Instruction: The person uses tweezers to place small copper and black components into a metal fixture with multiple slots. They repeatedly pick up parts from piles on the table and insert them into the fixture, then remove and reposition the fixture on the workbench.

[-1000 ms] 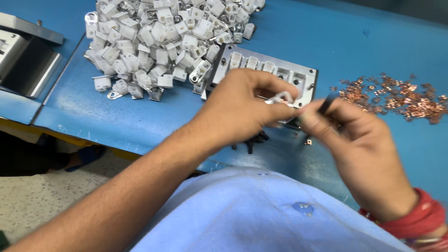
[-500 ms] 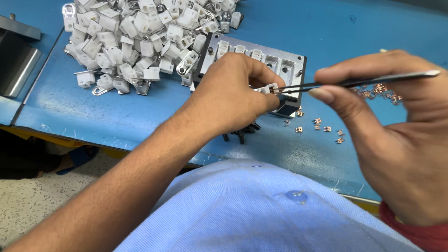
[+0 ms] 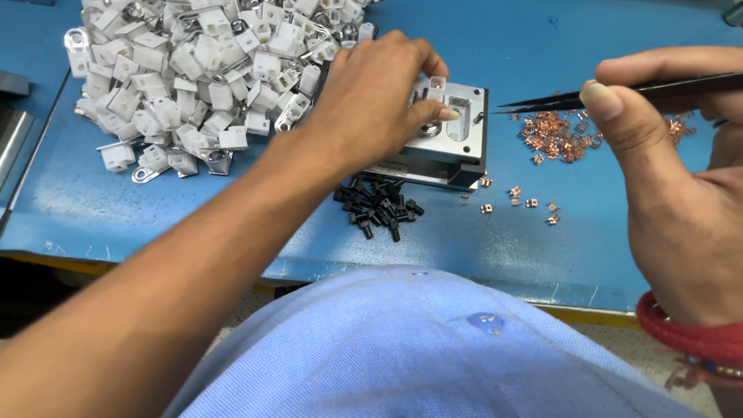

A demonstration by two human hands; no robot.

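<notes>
My left hand (image 3: 379,101) rests on a grey metal fixture block (image 3: 457,155) and pinches a small white plastic part (image 3: 435,83) against its top. My right hand (image 3: 681,178) is raised at the right and grips black tweezers (image 3: 573,99), whose tips point left toward the block and hover above a scatter of small copper clips (image 3: 553,131). A heap of small black plastic pieces (image 3: 379,209) lies just in front of the block.
A large pile of white plastic housings with metal lugs (image 3: 201,70) fills the upper left of the blue work surface (image 3: 116,209). A few loose copper clips (image 3: 526,203) lie near the block. A grey metal tray edge (image 3: 11,131) sits at far left.
My left hand has moved onto the fixture block with the white part. My right hand has drawn back to the right, and the tweezers' tips have left the part.
</notes>
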